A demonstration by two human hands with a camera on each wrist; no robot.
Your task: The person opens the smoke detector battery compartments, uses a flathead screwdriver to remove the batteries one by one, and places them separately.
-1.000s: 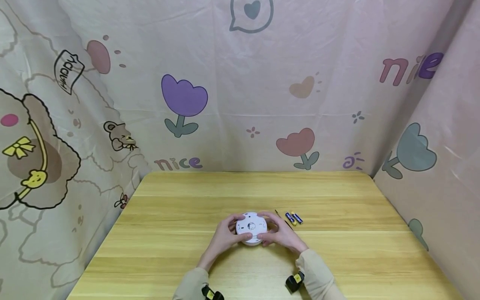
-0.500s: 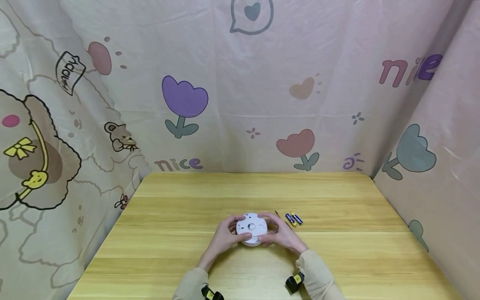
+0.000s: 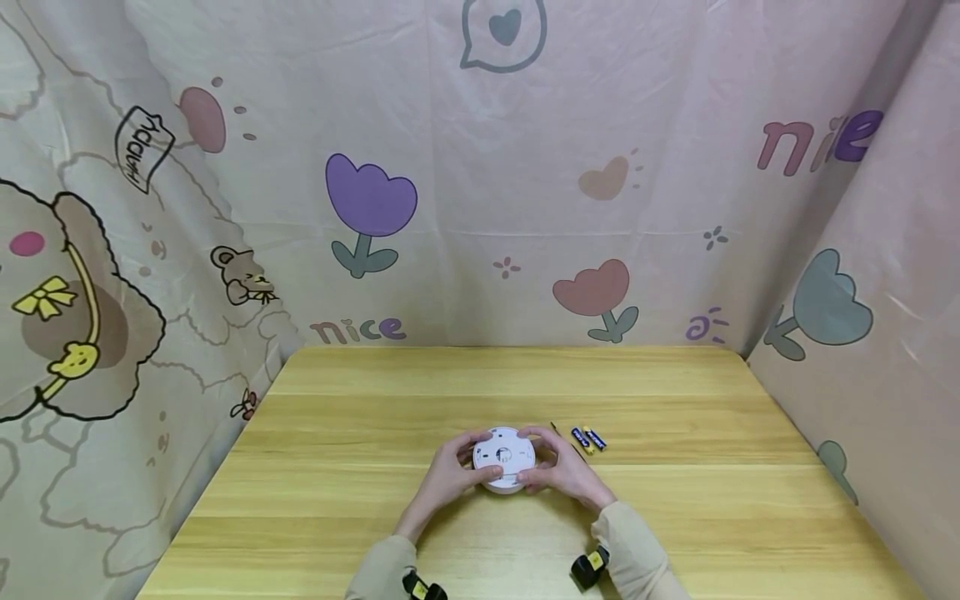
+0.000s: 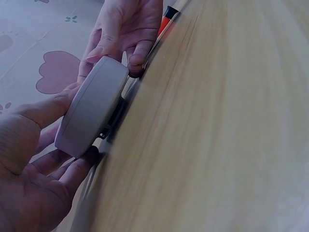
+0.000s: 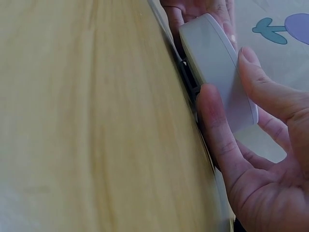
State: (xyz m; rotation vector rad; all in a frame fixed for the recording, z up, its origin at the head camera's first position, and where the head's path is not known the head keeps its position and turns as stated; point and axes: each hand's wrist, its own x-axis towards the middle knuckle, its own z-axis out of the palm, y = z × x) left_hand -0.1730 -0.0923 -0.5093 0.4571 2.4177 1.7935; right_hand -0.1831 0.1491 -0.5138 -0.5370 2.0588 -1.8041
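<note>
A round white smoke detector (image 3: 504,455) with small printed marks and slots on its upper face is held flat near the table's middle. My left hand (image 3: 453,464) grips its left side, thumb over the near part of the face. On the opposite side my right hand (image 3: 562,468) grips the rim, with its thumb at the near right edge. In the left wrist view, the detector's plain white side wall (image 4: 94,106) shows, with a dark slotted part (image 4: 113,118) beneath it, close over the table. From the right wrist view, the right fingertips (image 5: 212,99) press the rim's underside.
Two blue batteries (image 3: 588,439) lie right of the right hand, beside a thin dark rod (image 3: 566,439). An orange and black end (image 4: 166,19) shows beyond the right hand in the left wrist view. Printed curtains (image 3: 465,167) stand behind the wooden table (image 3: 375,400).
The head view has tilted slightly, so the scene sits a little lower. Both hands keep their grip on the smoke detector; the right thumb has shifted slightly toward the near edge.
</note>
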